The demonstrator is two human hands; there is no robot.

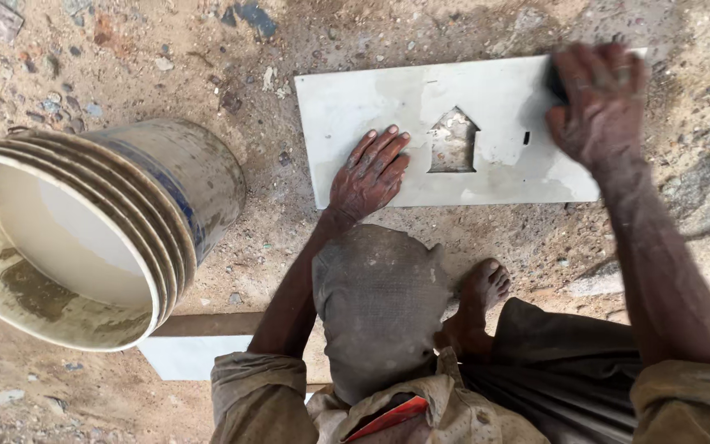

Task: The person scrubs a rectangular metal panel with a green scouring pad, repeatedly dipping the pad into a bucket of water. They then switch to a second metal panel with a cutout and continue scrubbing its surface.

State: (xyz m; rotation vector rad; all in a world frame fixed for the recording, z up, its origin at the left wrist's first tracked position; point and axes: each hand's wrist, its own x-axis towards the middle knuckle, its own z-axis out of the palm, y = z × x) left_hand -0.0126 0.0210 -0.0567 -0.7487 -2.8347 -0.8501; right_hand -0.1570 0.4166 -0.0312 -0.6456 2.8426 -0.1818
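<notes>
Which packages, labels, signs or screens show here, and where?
Bucket: left of the tile, tipped on its side, dirty cream with a worn blue printed band around its wall.
Red card or packet: bottom centre, poking from the person's shirt, flat; too little shows to tell which.
No signs or screens.

Open sandy ground (166, 66) lies left of the white tile (495, 103), free for a hand to pass. The big bucket (100, 222) blocks the near left. The left hand (369, 174) presses flat on the tile beside the arrow-shaped cut-out (453, 141); the right hand (597, 103) covers the far right corner. The bent knee (380, 304) and bare foot (482, 288) crowd the near edge.
</notes>
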